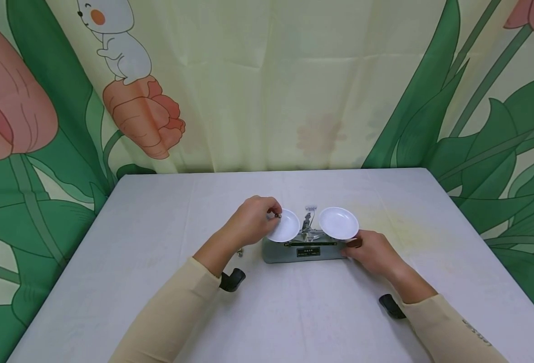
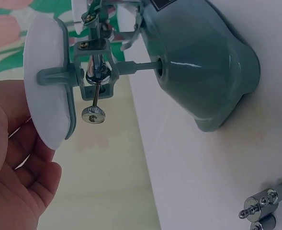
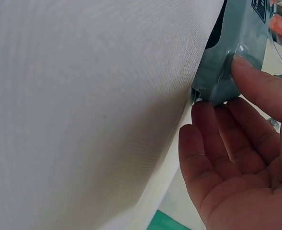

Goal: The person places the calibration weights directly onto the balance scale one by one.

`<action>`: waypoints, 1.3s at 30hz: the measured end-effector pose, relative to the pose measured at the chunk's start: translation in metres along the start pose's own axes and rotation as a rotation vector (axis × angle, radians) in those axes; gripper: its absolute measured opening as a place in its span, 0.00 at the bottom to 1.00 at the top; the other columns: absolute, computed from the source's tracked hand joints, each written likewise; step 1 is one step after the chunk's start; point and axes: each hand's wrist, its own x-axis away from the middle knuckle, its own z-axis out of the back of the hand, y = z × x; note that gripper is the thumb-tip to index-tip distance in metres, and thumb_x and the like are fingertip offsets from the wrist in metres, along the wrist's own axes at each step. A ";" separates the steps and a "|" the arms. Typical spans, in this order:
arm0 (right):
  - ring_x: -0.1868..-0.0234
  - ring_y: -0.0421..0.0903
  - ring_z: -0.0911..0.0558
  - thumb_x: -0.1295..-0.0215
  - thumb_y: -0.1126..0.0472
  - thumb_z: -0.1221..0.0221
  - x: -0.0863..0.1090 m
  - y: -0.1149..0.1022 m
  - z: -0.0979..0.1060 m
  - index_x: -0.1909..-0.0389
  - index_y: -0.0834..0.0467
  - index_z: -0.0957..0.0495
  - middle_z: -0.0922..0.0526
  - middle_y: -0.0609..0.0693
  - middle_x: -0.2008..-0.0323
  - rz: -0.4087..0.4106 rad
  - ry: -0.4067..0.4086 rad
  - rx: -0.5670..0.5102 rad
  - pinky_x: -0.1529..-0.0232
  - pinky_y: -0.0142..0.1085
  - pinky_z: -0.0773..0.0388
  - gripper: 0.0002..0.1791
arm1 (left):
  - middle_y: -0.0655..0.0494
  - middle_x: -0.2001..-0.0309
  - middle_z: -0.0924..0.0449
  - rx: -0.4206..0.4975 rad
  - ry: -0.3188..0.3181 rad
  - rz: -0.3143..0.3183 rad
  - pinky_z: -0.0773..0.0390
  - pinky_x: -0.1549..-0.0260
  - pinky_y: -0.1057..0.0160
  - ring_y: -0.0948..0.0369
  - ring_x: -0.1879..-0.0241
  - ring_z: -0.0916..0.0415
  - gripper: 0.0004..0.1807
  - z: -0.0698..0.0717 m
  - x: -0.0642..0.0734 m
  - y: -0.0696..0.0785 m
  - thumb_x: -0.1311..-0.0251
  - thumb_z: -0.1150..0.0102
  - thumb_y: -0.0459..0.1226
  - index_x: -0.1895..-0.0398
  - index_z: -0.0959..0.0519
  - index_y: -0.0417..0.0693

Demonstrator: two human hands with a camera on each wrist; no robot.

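Observation:
A balance scale with a grey-green base [image 1: 276,253] stands mid-table, a white pan at each side. My left hand [image 1: 253,219] is over the left pan [image 1: 287,228], its thumb and fingertips pinching a small metal weight [image 1: 277,216]. From the left wrist, that hand [image 2: 16,163] shows behind the pan [image 2: 47,86], which hides its fingertips and the weight. My right hand [image 1: 373,252] holds the right end of the base, below the right pan [image 1: 338,223]. Close up, its thumb [image 3: 248,72] lies on the base's side [image 3: 217,72], with fingertips at the end edge.
Several shiny metal weights [image 2: 265,203] stand on the white-covered table [image 1: 180,212] left of the scale; in the head view the left wrist partly hides these weights [image 1: 240,252]. A printed curtain [image 1: 257,91] hangs behind the table's far edge.

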 end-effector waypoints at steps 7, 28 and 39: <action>0.49 0.61 0.18 0.41 0.63 0.31 0.000 0.000 0.000 0.44 0.69 0.23 0.15 0.62 0.53 -0.004 -0.002 -0.002 0.49 0.55 0.22 0.25 | 0.54 0.58 0.18 0.005 -0.006 0.015 0.20 0.58 0.62 0.56 0.55 0.26 0.06 -0.002 0.000 -0.002 0.36 0.35 0.33 0.58 0.17 0.45; 0.51 0.59 0.18 0.41 0.62 0.31 0.000 -0.002 0.001 0.43 0.69 0.24 0.16 0.62 0.52 -0.038 -0.020 -0.040 0.52 0.53 0.20 0.26 | 0.54 0.57 0.18 0.004 -0.012 0.050 0.20 0.56 0.61 0.56 0.54 0.25 0.07 -0.006 -0.001 -0.004 0.36 0.34 0.33 0.57 0.17 0.45; 0.51 0.59 0.17 0.41 0.63 0.31 0.001 -0.001 0.002 0.45 0.70 0.22 0.15 0.62 0.53 -0.015 -0.011 -0.053 0.54 0.51 0.20 0.25 | 0.54 0.57 0.18 0.013 -0.017 0.044 0.21 0.54 0.60 0.56 0.52 0.24 0.07 -0.007 -0.002 -0.004 0.36 0.35 0.33 0.56 0.17 0.45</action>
